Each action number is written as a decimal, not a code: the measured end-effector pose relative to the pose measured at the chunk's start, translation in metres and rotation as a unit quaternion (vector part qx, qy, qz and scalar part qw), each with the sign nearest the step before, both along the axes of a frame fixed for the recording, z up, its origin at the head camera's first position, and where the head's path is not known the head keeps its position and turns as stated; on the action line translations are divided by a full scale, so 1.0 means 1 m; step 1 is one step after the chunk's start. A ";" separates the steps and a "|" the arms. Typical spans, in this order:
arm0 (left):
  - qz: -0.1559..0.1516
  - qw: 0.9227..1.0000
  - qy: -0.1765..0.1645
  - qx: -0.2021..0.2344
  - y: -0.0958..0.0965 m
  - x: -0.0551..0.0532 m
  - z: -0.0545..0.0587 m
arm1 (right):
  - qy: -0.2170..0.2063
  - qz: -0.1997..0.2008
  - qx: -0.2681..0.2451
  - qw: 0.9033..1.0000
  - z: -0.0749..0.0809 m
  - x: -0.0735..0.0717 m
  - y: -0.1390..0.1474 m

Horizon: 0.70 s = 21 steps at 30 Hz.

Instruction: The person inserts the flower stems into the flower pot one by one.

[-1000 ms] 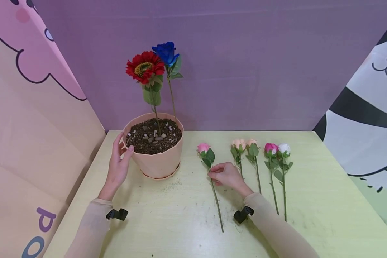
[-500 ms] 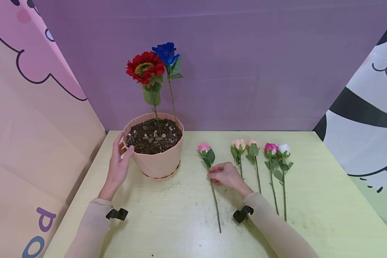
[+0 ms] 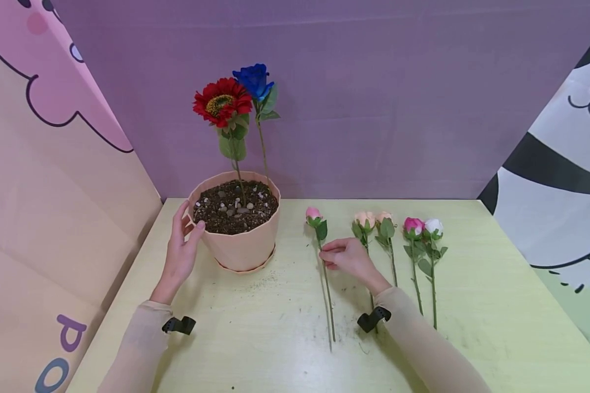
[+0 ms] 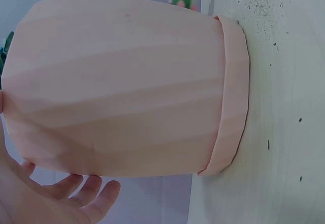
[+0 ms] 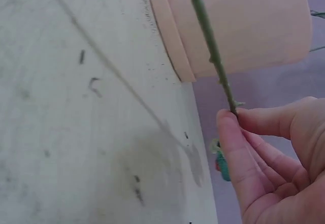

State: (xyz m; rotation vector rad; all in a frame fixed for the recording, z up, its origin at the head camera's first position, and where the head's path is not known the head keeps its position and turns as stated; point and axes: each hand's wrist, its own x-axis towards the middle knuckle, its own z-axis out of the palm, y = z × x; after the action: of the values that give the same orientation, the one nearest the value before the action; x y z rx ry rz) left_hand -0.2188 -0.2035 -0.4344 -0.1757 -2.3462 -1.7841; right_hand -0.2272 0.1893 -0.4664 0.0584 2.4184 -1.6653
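My left hand [image 3: 184, 248] holds the side of a pale pink flowerpot [image 3: 243, 251], its thumb near the rim and its fingers round the left side. Dark soil [image 3: 218, 215] with small pebbles fills the pot. A red daisy-like flower [image 3: 222, 102] and a blue rose [image 3: 253, 82] stand upright in it. To the pot's right, my right hand [image 3: 349, 259] pinches the stem of a pink rose [image 3: 313, 214] between thumb and fingers. In the right wrist view the stem [image 5: 208, 31] is raised off the table, its shadow apart from it.
Right of my right hand lie two peach roses [image 3: 364, 220], a magenta rose [image 3: 413, 226] and a white rose [image 3: 433, 226], stems toward me. Soil crumbs dot the pale table [image 3: 275, 338]. A purple backdrop [image 3: 373, 109] closes off the far edge.
My right hand has raised the pink rose off the table and shifted it slightly away from me; a shadow now shows beside its stem. My left hand stays on the flowerpot.
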 end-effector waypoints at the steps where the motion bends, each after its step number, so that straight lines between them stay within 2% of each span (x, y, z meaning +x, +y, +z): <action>1: 0.000 1.000 0.000 0.000 0.000 0.000 0.000 | 0.002 -0.002 -0.008 1.000 0.001 -0.001 0.001; 8: 0.004 1.000 0.001 0.001 0.001 0.000 0.000 | 0.037 -0.007 -0.070 0.997 0.016 -0.003 0.002; 14: 0.008 1.000 0.002 0.000 0.001 0.001 0.001 | 0.077 -0.005 -0.118 0.990 0.037 -0.008 0.001; 21: 0.005 1.000 0.002 -0.003 0.002 0.000 0.000 | 0.122 -0.015 -0.148 0.981 0.065 -0.016 -0.005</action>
State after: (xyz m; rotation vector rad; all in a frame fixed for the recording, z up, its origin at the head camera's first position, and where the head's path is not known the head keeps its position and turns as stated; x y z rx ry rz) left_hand -0.2184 -0.2020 -0.4341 -0.1675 -2.3460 -1.7710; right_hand -0.2431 0.1839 -0.4016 -0.1651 2.3092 -2.1374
